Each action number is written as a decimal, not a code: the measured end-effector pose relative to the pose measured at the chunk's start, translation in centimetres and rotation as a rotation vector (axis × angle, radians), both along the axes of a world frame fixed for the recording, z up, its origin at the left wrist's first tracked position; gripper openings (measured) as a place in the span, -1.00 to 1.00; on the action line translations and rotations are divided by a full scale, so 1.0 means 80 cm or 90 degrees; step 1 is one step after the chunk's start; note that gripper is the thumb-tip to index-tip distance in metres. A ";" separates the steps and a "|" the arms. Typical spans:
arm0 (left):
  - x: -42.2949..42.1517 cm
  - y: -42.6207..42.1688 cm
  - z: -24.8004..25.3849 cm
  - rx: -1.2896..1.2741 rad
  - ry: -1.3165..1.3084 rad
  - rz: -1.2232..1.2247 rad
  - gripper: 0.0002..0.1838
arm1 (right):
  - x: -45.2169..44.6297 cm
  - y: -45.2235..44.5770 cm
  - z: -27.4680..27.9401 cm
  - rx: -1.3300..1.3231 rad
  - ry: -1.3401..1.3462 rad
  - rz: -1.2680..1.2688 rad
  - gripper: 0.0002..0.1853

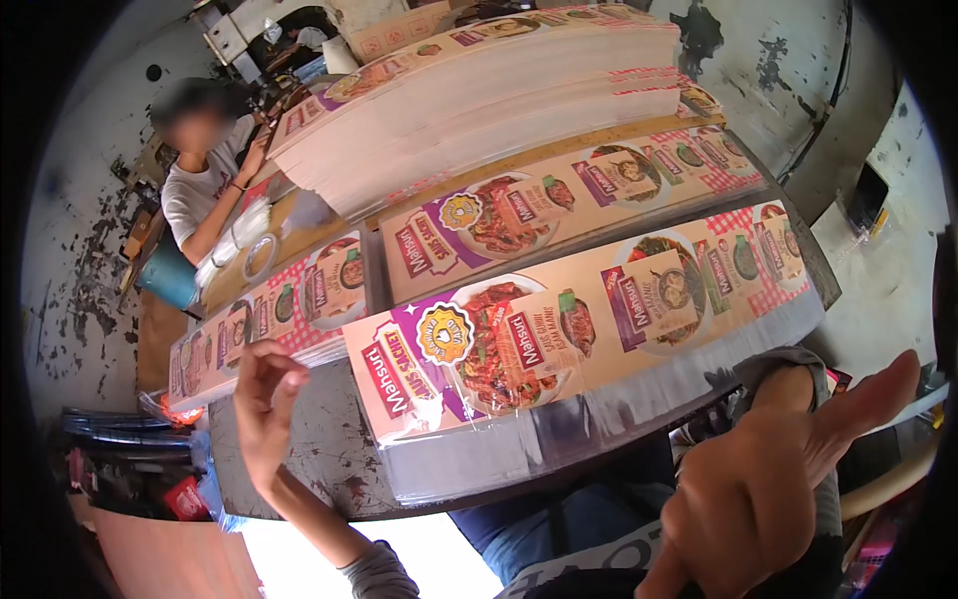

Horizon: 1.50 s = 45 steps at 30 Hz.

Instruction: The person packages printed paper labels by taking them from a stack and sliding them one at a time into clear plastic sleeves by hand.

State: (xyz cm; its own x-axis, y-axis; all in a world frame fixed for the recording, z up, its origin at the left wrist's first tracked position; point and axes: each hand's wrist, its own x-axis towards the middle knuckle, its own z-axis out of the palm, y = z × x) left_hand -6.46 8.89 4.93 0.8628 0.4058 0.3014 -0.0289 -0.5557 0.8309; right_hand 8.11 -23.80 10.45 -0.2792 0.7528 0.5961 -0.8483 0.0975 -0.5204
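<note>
Right hand point(743, 489) clipped below, co-worker's head point(195, 112) blurred, tiny distant figure point(309, 38), likely a person

Long, colourful printed strip point(589, 327), flat

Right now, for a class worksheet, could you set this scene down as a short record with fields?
Left hand: fingers curled, nothing visible in it, nearest the left stack
Right hand: close to the camera; whether it holds anything, cannot tell
Front: long printed strip above clear plastic
Behind: middle stack, then tall stack
Surface: scuffed dark table
Other person: upper left of the picture
</note>
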 end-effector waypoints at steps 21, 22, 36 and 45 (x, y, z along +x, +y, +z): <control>0.071 -0.107 -0.039 0.613 0.127 -0.128 -0.05 | 0.131 -0.040 -0.116 -0.119 -1.340 -0.905 0.07; 0.071 -0.107 -0.042 0.612 0.128 -0.128 -0.05 | 0.132 -0.040 -0.120 -0.130 -1.337 -0.876 0.06; 0.070 -0.113 -0.058 0.470 0.055 -0.136 -0.37 | 0.135 -0.038 -0.126 -0.175 -1.259 -0.862 -0.11; 0.069 -0.112 -0.059 0.512 0.051 -0.147 -0.46 | 0.135 -0.038 -0.126 -0.230 -1.242 -0.819 -0.34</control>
